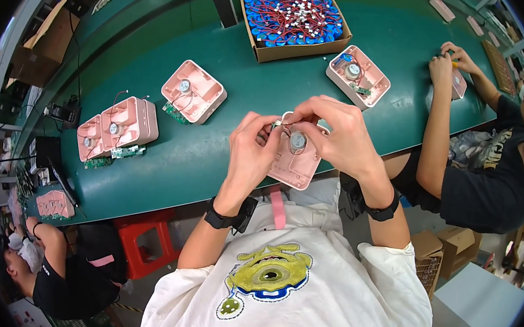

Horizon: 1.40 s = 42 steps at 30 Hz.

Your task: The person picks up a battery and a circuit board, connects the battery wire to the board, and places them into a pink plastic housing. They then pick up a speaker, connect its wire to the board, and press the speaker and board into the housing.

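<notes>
Over a pink plastic housing [291, 171] at the table's near edge, my two hands meet with their fingers closed. My left hand [251, 153] pinches at the housing's upper left corner, where a small white and greenish bit shows by the fingertips. Right against it, the fingertips of my right hand [340, 136] are pressed together near a small white piece and thin wires; exactly what either hand grips is hidden. A round silver speaker [298, 142] with thin wires sits inside the housing, below my right hand's fingers.
Open pink housings [201, 105] with speakers and green circuit boards [175, 113] stand to the left; another housing [372, 80] stands right. A cardboard box [306, 55] of blue cells with red wires is behind. Co-workers sit on both sides; a red stool [149, 247] is lower left.
</notes>
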Available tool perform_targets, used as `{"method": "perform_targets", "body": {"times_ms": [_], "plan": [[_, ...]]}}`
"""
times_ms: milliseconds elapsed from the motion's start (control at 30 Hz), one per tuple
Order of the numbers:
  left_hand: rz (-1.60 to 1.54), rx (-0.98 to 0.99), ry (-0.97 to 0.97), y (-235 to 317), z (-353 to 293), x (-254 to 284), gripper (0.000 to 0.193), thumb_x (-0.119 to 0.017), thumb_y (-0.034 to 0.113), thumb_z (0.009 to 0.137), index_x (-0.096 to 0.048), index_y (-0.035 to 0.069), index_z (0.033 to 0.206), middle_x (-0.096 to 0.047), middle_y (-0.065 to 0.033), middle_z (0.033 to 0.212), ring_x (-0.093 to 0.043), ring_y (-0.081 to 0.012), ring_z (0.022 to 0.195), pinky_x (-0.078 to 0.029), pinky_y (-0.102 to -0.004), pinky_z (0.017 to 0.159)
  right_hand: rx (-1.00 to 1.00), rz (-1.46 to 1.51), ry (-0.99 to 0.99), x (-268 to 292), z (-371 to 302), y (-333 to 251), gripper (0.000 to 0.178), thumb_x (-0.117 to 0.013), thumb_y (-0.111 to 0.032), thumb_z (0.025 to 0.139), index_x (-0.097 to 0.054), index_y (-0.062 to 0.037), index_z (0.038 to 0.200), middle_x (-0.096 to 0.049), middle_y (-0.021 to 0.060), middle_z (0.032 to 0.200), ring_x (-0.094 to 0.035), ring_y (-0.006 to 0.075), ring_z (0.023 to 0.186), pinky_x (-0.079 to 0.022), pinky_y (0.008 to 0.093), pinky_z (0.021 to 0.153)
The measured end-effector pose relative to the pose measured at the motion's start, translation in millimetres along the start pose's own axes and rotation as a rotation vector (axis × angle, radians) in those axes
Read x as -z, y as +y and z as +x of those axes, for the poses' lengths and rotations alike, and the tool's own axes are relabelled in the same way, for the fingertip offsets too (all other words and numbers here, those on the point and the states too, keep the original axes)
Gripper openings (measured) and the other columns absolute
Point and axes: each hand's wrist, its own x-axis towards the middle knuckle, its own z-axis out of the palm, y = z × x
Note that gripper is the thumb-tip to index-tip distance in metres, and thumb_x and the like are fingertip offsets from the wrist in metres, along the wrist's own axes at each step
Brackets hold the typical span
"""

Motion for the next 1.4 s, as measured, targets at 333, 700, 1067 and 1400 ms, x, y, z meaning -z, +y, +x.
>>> {"method": "perform_targets", "body": {"times_ms": [333, 700, 1067, 1400], "plan": [[-0.013, 0.017, -0.020, -4.2, 0.7, 1.6, 0.020, -0.074, 0.001, 0.093, -0.076, -0.001, 0.113, -0.065, -0.0074, 0.095, -0.065, -0.0148, 0.079, -0.053, -0.0279, 0.070, -0.078, -0.035, -0.094, 5.1, 0.5, 7.6, 0.014, -0.079, 0.001, 0.084, -0.075, 0.0014, 0.097, -0.076, 0.0104, 0.092, -0.070, 0.0252, 0.084, -0.057, 0.0374, 0.076], [0.021, -0.160, 0.025, -2.5, -4.0, -0.9, 0.022, -0.073, -0.002, 0.088, -0.076, -0.004, 0.110, -0.065, -0.0140, 0.099, -0.068, -0.0296, 0.088, -0.055, -0.0385, 0.078, 0.166, -0.344, -0.176, -8.9, 5.7, 19.6, 0.011, -0.083, -0.008, 0.082, -0.079, -0.0050, 0.092, -0.073, 0.0044, 0.088, -0.063, 0.0252, 0.090, -0.048, 0.0390, 0.081], [0.058, -0.149, 0.004, 6.4, -3.6, -1.2, 0.018, -0.075, -0.001, 0.087, -0.076, -0.005, 0.105, -0.067, -0.0128, 0.096, -0.068, -0.0255, 0.081, -0.055, -0.0365, 0.074, 0.207, -0.380, -0.143, -12.0, -1.9, 24.1, 0.011, -0.081, -0.005, 0.082, -0.077, -0.0048, 0.092, -0.071, 0.0034, 0.085, -0.063, 0.0234, 0.084, -0.046, 0.0395, 0.076], [0.174, 0.306, -0.311, 32.5, -8.9, 26.2, 0.015, -0.076, 0.004, 0.094, -0.076, -0.008, 0.104, -0.067, -0.0077, 0.090, -0.064, -0.0092, 0.078, -0.052, -0.0267, 0.066, -0.405, -0.492, -0.224, -33.8, -75.3, -65.5, 0.088, -0.091, -0.028, 0.076, -0.050, 0.0044, 0.147, -0.059, 0.0229, 0.137, -0.059, 0.0379, 0.125, -0.054, 0.0451, 0.099]]}}
